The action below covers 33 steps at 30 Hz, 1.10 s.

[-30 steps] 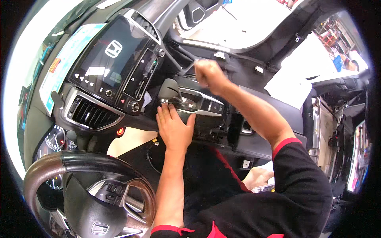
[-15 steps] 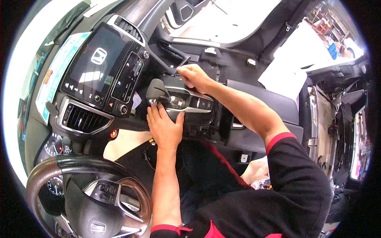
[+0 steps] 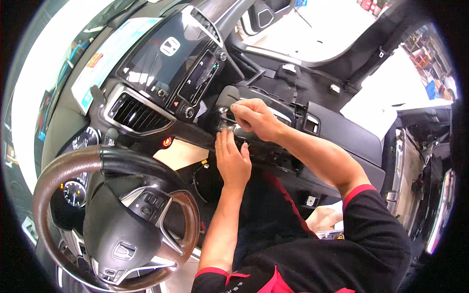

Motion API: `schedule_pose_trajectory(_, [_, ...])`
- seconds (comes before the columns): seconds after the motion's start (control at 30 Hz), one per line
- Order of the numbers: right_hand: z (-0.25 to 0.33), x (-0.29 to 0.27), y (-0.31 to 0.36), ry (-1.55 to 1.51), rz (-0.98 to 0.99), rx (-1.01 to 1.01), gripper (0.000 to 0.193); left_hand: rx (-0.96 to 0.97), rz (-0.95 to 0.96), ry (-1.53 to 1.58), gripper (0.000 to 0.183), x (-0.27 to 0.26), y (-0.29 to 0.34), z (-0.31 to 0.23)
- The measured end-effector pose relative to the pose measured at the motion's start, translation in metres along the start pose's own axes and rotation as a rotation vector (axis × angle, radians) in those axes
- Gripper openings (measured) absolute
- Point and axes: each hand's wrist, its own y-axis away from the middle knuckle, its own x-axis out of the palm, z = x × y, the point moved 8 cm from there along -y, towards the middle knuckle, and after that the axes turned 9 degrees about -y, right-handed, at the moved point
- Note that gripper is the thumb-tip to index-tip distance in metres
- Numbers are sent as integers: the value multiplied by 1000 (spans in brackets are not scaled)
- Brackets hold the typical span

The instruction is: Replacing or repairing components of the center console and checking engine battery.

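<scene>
My left hand [image 3: 231, 163] lies flat with its fingers stretched out, fingertips on the near edge of the centre console's gear shift panel [image 3: 276, 113]. Curled into a fist, my right hand [image 3: 258, 118] is over the panel, just beyond the left fingertips. No object shows in the fist, and it covers part of the panel. Beside the fist, toward the dashboard, stands the dark gear lever [image 3: 227, 95].
The steering wheel [image 3: 68, 172] is at the lower left. A large dashboard screen [image 3: 161, 61] and an air vent [image 3: 139, 111] lie beyond it. A black armrest box [image 3: 342, 132] extends behind the panel. White sheeting [image 3: 373, 115] covers a spot at the right.
The view has shifted, so the car interior sits farther right. My right fist has come from the panel's far edge to its near side, close to my left hand, which stays flat.
</scene>
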Motion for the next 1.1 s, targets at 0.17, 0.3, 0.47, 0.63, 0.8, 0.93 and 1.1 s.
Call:
schedule_pose_trajectory(0.17, [-55, -4, 6, 176, 21, 84, 39, 25, 11, 41, 53, -8, 2, 3])
schedule_pose_trajectory(0.3, [-44, 21, -10, 226, 41, 80, 38, 20, -4, 62, 53, -10, 11, 7])
schedule_pose_trajectory(0.47, [-24, 49, -31, 154, 176, -139, 42, -43, 28, 110, 50, -21, 39, 12])
schedule_pose_trajectory(0.63, [-37, 50, -30, 139, 100, -102, 50, -91, 77, 122, 53, -20, 89, 28])
schedule_pose_trajectory(0.8, [-64, 40, -43, 512, 95, -230, 43, -114, 166, 148, 53, -8, 105, 26])
schedule_pose_trajectory(0.93, [-73, 52, -49, 647, 122, 127, 41, -112, 170, 160, 53, -12, 109, 27])
schedule_pose_trajectory(1.1, [-56, 52, -49, 652, 159, 7, 37, -149, 188, 115, 54, -14, 104, 34])
